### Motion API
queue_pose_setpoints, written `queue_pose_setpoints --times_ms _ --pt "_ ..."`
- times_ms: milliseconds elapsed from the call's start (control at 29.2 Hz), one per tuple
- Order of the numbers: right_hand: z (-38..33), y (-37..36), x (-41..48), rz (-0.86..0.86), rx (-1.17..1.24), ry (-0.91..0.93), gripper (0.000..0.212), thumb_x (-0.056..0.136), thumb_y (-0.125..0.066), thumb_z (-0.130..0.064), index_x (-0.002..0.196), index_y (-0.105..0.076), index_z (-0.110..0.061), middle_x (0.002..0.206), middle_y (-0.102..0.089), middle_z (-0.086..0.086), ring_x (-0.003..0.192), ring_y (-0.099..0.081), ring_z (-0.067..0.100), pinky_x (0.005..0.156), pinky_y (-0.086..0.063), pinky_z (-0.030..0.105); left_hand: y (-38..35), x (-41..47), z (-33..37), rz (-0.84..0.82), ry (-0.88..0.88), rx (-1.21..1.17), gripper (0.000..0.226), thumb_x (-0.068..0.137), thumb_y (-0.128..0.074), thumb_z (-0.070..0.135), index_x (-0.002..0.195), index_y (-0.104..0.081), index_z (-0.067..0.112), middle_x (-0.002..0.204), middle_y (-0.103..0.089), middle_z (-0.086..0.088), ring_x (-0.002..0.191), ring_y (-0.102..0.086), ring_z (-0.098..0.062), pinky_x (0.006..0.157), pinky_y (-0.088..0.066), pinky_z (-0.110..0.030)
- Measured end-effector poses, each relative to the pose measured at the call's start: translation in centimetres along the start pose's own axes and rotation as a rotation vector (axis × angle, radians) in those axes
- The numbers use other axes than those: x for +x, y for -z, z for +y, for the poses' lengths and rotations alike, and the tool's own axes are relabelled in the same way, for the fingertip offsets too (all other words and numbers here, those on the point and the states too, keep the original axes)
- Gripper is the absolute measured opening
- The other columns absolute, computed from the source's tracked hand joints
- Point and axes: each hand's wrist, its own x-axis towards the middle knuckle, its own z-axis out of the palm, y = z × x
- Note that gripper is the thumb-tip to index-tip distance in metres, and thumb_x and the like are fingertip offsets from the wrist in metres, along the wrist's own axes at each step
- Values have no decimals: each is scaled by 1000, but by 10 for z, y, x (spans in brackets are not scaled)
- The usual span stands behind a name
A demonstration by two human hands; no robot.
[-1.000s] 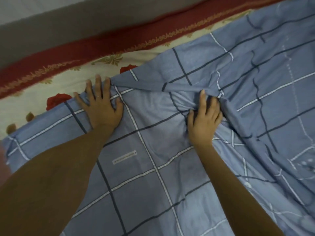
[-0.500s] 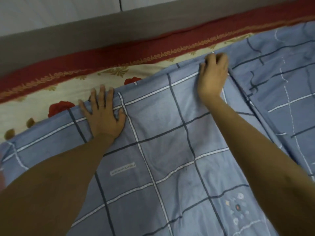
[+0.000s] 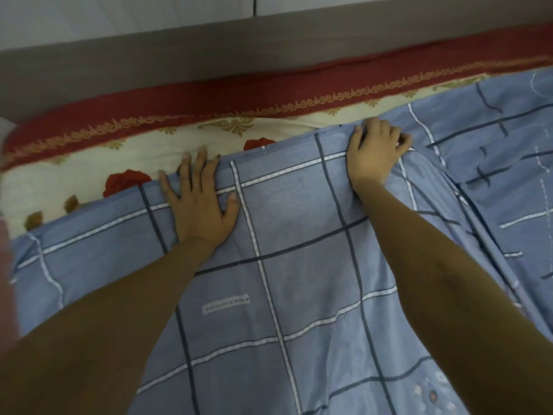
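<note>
Head view: my left hand [image 3: 199,202] lies flat on the blue checked sheet [image 3: 299,265], fingers [image 3: 203,163] spread, the tips reaching past its far edge onto the floral bedsheet [image 3: 134,151]. It has not shifted. My right hand [image 3: 374,154] has travelled from the bunched middle of the cloth up to that same far edge, just short of the floral bedsheet's red border, and its fingers [image 3: 398,142] now curl and pinch the hem. The bunching is gone. The layer lies smooth, its edge running from one hand to the other along the floral bedsheet. I judge this fold laid and smoothing next.
</note>
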Motion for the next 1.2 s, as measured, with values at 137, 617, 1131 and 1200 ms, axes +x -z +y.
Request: queue_pose_setpoints --times_ms 137,617,1131,1200 --pt "-4 -7 -1 61 59 -17 36 98 -27 -32 97 -55 -10 96 -59 9 98 -50 28 102 -23 40 -3 -2 -6 110 -26 -107 53 88 -40 43 133 -41 15 152 -31 -5 143 -19 -26 114 5 -53" --pt "2 -13 6 139 198 -6 28 99 -31 -24 94 -55 -10 91 -61 8 94 -50 26 103 -22 35 21 44 -21 124 -176 -1 38 94 -34 30 90 -57 0 96 -54 -23 80 -52 -39 67 -38 -43" --pt "2 -3 14 86 191 -26 27 101 -31 -25 99 -52 -8 78 -63 14 75 -50 30 94 -29 35 -8 47 -10 203 -22 -6 28 95 -32 23 90 -52 4 90 -56 -17 69 -49 -32 66 -22 -36" --pt "6 1 28 8 131 61 27 101 -31 -24 103 -53 -8 83 -64 17 77 -51 33 86 -26 35 -7 48 -10 203 -25 -4 28 94 -32 23 88 -52 4 89 -57 -17 68 -50 -31 65 -21 -36"
